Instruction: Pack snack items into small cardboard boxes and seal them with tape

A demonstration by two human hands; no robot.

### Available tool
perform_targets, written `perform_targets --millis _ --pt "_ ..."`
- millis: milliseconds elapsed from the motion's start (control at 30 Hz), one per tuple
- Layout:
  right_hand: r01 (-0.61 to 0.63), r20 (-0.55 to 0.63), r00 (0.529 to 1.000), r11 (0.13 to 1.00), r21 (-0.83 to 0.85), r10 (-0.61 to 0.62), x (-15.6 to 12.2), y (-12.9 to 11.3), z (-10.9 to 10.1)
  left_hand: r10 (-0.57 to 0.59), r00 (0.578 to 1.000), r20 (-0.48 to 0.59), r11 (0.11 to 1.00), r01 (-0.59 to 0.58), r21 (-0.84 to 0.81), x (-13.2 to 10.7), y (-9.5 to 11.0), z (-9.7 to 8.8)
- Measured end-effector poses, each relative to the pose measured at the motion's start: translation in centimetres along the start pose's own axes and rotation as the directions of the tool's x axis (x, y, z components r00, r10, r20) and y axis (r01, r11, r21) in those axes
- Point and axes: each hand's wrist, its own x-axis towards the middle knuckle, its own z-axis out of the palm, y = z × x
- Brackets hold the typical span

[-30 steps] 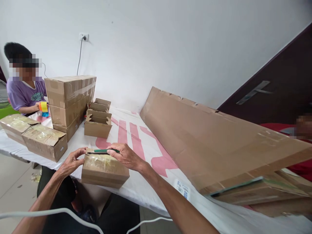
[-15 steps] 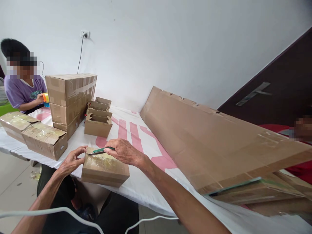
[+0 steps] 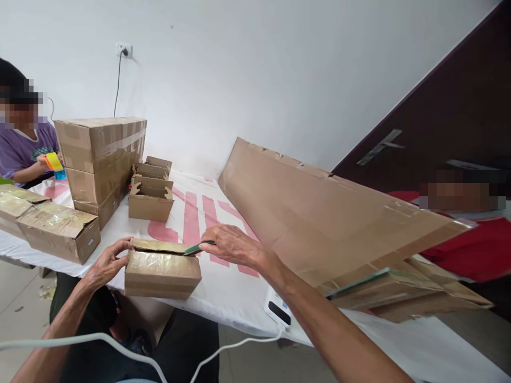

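Table (image 3: 233, 298), near edge: our half-open left hand (image 3: 107, 266) braces box (image 3: 162, 274); our closed right hand (image 3: 231, 243) holds knife (image 3: 194, 248) (we should cut shallow).

A table (image 3: 239, 295) draped in pink-printed white cloth (image 3: 112, 239) carries a rectangular taped brown cardboard box (image 3: 162, 274) near its front edge. Left of it or behind stand two similar boxes (image 3: 50, 242), stacked brown cartons (image 3: 99, 159) and open-topped brown boxes (image 3: 149, 207); rightward are a white dark-screened device (image 3: 277, 308) and a large slanting cardboard panel (image 3: 315, 223).
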Motion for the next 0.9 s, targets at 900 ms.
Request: perform_targets --millis 900 --pt "-0.107 -0.666 0.7 0.959 0.261 0.259 -3.2 6.2 17.1 0.032 0.95 0.311 0.906 -0.158 0.391 1.4 0.2 -1.7"
